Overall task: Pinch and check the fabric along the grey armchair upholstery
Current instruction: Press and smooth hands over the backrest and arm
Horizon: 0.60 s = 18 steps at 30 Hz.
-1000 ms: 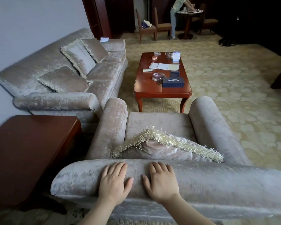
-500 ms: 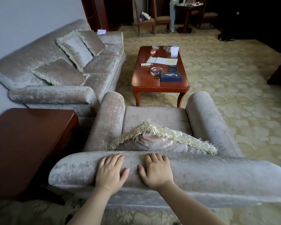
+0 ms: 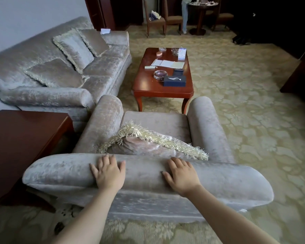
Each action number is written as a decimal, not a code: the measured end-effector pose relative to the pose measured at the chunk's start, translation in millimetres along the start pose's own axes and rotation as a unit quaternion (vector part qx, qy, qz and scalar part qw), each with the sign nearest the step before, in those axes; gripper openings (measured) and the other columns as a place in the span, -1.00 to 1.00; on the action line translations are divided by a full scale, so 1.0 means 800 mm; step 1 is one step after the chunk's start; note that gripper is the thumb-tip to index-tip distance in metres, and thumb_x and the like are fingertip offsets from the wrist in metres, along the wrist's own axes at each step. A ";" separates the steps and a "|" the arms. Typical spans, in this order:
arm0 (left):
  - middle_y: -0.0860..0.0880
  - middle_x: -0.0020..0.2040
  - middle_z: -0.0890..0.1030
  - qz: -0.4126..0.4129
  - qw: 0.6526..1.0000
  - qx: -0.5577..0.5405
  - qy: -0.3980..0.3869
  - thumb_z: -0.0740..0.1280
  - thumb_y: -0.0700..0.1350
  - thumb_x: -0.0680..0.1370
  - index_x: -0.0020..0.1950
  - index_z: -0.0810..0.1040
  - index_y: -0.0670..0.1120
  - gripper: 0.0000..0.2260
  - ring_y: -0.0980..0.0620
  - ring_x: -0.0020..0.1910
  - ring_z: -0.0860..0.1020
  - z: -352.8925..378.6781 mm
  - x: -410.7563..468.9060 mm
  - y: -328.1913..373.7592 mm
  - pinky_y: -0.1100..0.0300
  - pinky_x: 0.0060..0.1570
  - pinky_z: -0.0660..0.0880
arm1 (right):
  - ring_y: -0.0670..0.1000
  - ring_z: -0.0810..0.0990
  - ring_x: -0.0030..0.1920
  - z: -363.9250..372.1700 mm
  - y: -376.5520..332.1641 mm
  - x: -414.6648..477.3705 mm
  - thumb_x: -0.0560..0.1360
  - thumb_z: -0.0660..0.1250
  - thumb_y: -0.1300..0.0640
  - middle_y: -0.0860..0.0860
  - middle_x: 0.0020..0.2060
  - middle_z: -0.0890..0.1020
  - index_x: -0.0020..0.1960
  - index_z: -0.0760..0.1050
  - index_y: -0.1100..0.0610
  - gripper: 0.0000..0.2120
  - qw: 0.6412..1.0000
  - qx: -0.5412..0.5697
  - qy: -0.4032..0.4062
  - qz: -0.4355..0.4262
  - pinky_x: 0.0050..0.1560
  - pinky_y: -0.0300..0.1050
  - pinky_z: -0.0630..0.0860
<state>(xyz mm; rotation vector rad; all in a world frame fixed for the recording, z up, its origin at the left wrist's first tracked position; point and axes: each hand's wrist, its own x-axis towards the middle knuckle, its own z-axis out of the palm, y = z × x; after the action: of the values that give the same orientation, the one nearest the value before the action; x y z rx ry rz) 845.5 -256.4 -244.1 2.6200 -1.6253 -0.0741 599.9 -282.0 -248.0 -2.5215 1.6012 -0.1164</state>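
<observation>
— So, what can go wrong for you from this position?

— Your left hand (image 3: 108,171) and your right hand (image 3: 181,175) both lie flat on the rolled top of the backrest (image 3: 227,178), with the fingers spread. Neither one pinches any fabric yet. If you only slide the palms, I think you will smooth the velvet and feel no loose place, so the check will miss it. The pile looks slippery, and a weak pinch may slip off.

— And anything near the hands?

— Yes. The fringed cushion (image 3: 148,143) leans on the inside of the backrest, just beyond your fingers. If you reach too far over, you may catch the fringe instead of the upholstery.

— How does the grey armchair (image 3: 155,120) look?

— It stands directly in front of you, and you are behind it, with the coffee table (image 3: 153,85) beyond the seat. The cover is pale grey crushed velvet with shiny irregular patches. On the backrest it seems tight, and I see no wrinkle or tear.
</observation>
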 end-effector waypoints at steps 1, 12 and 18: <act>-0.07 0.49 0.20 -0.033 0.999 -0.017 -0.002 0.03 0.19 0.57 0.43 0.28 -0.01 -0.51 -0.08 0.48 0.07 0.002 -0.010 0.023 -0.18 0.40 -0.16 | 0.11 0.40 0.27 -0.003 0.025 -0.011 0.52 -0.04 -0.24 0.05 0.29 0.44 0.28 0.37 0.08 -0.47 1.000 -0.008 -0.003 0.004 0.23 -0.02 0.30; -0.06 0.54 0.01 -0.308 0.939 -0.146 0.045 0.17 0.19 0.50 0.48 0.22 -0.01 -0.41 -0.06 0.50 -0.14 0.019 -0.051 0.182 -0.22 0.39 -0.19 | 0.04 0.33 0.34 -0.053 0.235 -0.074 0.55 -0.04 -0.24 -0.04 0.37 0.35 0.39 0.25 0.01 -0.48 0.994 -0.047 -0.059 -0.080 0.31 -0.10 0.22; -0.02 0.54 0.05 -0.338 0.939 -0.062 0.029 0.13 0.29 0.47 0.47 0.22 0.06 -0.39 -0.11 0.49 -0.07 0.032 -0.034 0.185 -0.25 0.36 -0.06 | 0.01 0.29 0.36 -0.048 0.263 -0.012 0.54 -0.07 -0.24 -0.06 0.37 0.32 0.41 0.19 -0.01 -0.48 0.985 -0.031 -0.105 -0.130 0.33 -0.12 0.17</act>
<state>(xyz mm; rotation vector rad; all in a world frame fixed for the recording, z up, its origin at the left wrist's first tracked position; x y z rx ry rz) 699.3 -298.0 -258.1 2.9017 -0.6107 -0.1216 402.2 -364.9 -245.4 -2.6741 1.2123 0.1663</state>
